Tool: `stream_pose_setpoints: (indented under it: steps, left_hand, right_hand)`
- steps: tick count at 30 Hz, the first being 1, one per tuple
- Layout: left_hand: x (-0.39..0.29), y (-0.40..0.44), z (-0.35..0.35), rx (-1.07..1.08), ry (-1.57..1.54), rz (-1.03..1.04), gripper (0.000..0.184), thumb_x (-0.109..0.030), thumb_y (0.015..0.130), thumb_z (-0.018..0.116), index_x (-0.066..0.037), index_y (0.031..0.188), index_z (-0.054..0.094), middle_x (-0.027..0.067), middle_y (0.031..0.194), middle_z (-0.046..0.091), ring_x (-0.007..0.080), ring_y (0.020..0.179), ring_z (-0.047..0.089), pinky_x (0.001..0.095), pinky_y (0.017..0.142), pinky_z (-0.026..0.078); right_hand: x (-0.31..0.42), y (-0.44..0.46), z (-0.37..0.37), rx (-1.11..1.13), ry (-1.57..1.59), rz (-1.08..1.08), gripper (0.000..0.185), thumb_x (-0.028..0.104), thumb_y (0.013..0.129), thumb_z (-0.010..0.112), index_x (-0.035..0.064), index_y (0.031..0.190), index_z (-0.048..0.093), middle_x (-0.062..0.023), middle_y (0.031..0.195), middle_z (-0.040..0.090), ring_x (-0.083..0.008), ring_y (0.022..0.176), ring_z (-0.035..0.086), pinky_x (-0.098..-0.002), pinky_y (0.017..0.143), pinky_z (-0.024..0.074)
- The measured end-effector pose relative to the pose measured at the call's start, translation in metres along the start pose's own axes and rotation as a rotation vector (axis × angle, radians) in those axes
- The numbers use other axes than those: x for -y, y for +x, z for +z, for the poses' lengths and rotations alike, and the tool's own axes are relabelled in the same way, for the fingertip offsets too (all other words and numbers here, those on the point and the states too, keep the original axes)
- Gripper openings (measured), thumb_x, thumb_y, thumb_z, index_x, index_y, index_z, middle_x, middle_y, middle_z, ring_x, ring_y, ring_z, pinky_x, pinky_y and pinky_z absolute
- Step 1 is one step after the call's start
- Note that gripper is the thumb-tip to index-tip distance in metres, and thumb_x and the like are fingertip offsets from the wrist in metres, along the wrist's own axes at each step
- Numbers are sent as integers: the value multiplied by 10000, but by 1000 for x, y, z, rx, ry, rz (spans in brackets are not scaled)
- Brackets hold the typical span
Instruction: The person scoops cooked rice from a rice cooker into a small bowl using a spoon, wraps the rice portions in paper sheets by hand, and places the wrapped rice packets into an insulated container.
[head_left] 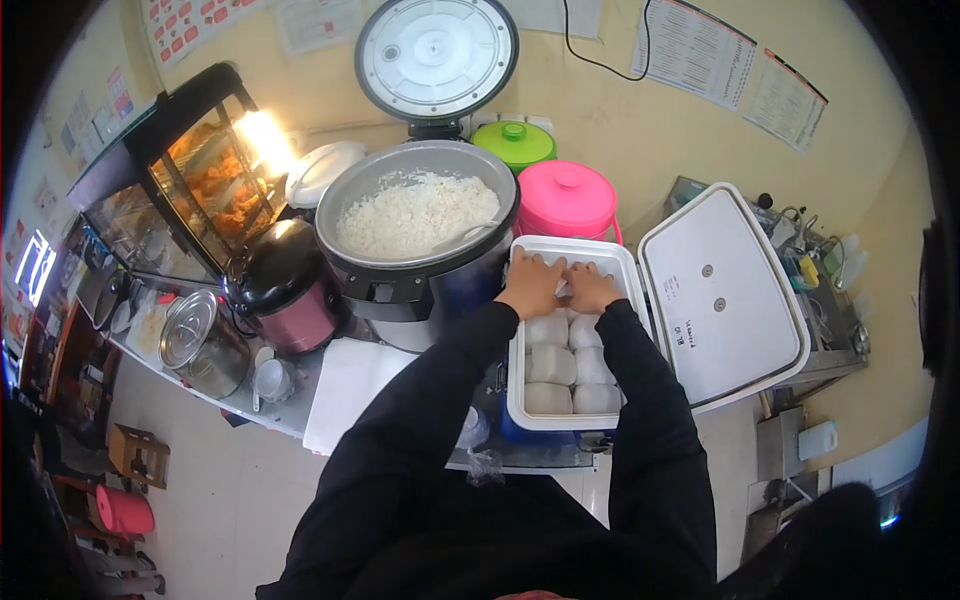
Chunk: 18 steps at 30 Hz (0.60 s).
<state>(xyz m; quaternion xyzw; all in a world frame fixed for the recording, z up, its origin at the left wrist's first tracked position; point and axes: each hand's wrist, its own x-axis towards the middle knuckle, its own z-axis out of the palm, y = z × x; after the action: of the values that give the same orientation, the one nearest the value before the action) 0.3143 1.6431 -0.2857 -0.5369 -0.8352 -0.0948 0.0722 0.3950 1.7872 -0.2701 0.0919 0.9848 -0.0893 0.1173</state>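
An open cooler box (517, 345) with a white rim stands in front of me. Inside it sit several rounded white wrapped bundles (549, 364), in rows. At the box's far end, my left hand (531, 284) reaches in with curled fingers on a pale wrapped bundle. Beside it my right hand (592, 288) bends its fingers over the same spot. A bit of white wrapping (564, 288) shows between the two hands. The rest of what they grip is hidden beneath them. The cooler's white lid (722, 300) is swung open to the right.
Left of the box, a large open rice cooker (385, 275) holds cooked rice (415, 215) and a scoop. Behind are pink (568, 198) and green (514, 145) lidded containers. Farther left are a smaller cooker (285, 290), a metal pot (205, 345), white sheets (350, 390) and a lit food warmer (190, 175).
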Motion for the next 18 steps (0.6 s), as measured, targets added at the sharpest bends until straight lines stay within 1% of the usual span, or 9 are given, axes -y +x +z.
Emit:
stream_pose_setpoints:
  steps: [4,5,8,9,10,12,13,16,18]
  left_hand:
    - [3,-11,-27,-204,-272,-74,614,-345,772,731,-204,1319,490,175,1013,619,355,1031,580,559,913,325]
    - [-3,-18,-36,-317,-270,-116,544,-264,780,714,-200,1281,511,205,1023,575,390,1060,529,527,913,361]
    - [10,-14,-41,-496,-507,-56,465,-244,786,693,-154,1228,582,209,1088,584,387,1117,509,497,949,404]
    - [-1,-22,-62,-471,-572,-118,423,-196,785,668,-146,1200,601,223,1096,575,406,1096,506,466,976,407]
    - [-3,-25,-61,-472,-601,-135,411,-189,785,667,-140,1189,606,226,1096,571,408,1093,506,470,974,408]
    - [-8,-26,-59,-483,-657,-165,387,-175,786,666,-130,1168,616,231,1096,563,414,1086,505,480,970,408]
    - [-8,-24,-50,-542,-666,-189,368,-170,788,666,-128,1149,614,236,1096,543,415,1095,491,489,971,396]
    - [-12,-21,-30,-675,-677,-245,331,-155,799,661,-128,1124,608,244,1110,496,419,1115,462,505,978,373]
    - [-16,-19,-31,-703,-653,-267,337,-149,816,650,-133,1149,602,238,1140,477,420,1121,458,502,987,375]
  right_hand:
    - [0,4,6,-76,64,66,593,527,821,681,129,1256,620,-154,1334,503,-348,1323,407,-690,1004,339]
    - [2,7,10,-157,21,50,589,544,823,668,124,1234,634,-144,1305,527,-338,1300,431,-661,988,358]
    - [20,9,24,-338,-171,46,586,580,826,635,110,1174,667,-119,1208,587,-309,1218,499,-578,917,410]
    - [30,9,25,-363,-280,70,580,581,826,628,108,1160,669,-113,1171,600,-302,1182,518,-551,879,424]
    - [39,9,27,-387,-391,93,575,581,826,621,105,1145,671,-107,1133,612,-294,1146,537,-525,841,438]
    - [47,19,37,-438,-310,193,561,564,819,626,104,1138,660,-102,1091,604,-288,1089,540,-503,772,446]
    - [51,25,43,-463,-269,242,554,556,816,628,104,1135,654,-100,1070,601,-285,1060,542,-492,737,450]
    - [56,43,61,-478,-425,366,529,492,810,645,102,1166,619,-106,1028,590,-300,999,548,-466,684,460]
    - [57,49,70,-547,-182,342,592,496,811,641,41,1189,609,-177,1129,554,-326,1091,510,-483,801,439]
